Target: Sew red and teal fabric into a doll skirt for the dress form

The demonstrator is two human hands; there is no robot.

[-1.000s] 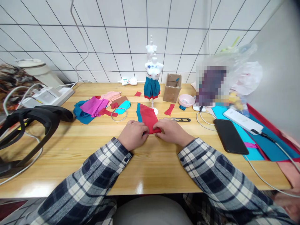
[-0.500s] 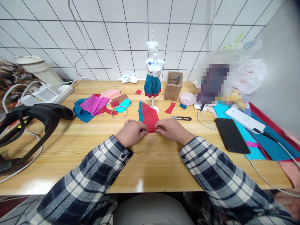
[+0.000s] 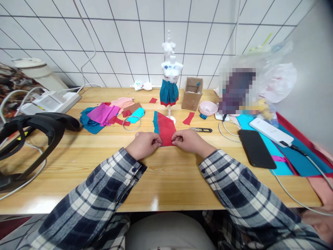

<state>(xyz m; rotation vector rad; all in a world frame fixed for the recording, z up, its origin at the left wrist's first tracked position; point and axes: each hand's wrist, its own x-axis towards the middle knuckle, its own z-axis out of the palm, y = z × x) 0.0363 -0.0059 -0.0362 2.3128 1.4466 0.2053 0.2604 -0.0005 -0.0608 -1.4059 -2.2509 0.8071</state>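
A piece of red fabric [image 3: 166, 129] with a teal strip along its left side lies on the table in front of me. My left hand [image 3: 146, 143] is closed, its fingertips pinching the lower left corner of the fabric. At the lower right corner my right hand [image 3: 187, 141] is closed too, thumb and fingers together on the edge. Just beyond stands a small white mannequin [image 3: 171, 71] dressed in a teal skirt with a red hem. Thread snips [image 3: 202, 130] lie right of the fabric, by my right hand.
Coloured fabric scraps [image 3: 104, 116] and a metal ring [image 3: 124, 124] lie to the left, beyond a black headset [image 3: 56, 139]. At the back right are a cardboard box [image 3: 191, 95] and a pink bowl [image 3: 208, 108]. A phone [image 3: 256, 149] and a white power bank [image 3: 270, 132] lie right.
My left hand has slid slightly left along the fabric's lower edge, so more of that edge shows between my hands. My right hand stays at the right corner.
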